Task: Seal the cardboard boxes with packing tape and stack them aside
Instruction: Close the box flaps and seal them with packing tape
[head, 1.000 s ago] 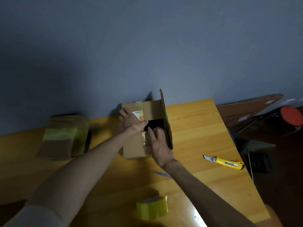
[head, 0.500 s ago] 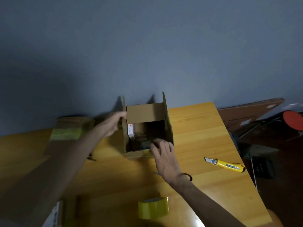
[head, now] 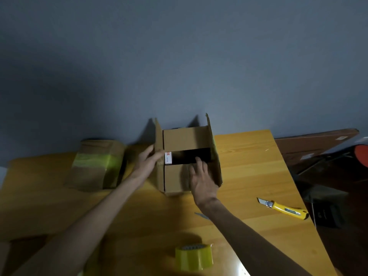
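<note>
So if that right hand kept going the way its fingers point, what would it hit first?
The right hand lies on the near flap of the open box, fingers pointing away. Straight on comes the dark gap, then probably the far flap, though depth is unclear.

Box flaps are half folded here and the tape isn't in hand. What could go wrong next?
1. The right hand presses only the near flap of the open box; both side flaps stand upright. Letting go to fetch the tape roll may let flaps spring open.
2. The utility knife lies blade out, right of the box; a careless reach could meet it.
</note>
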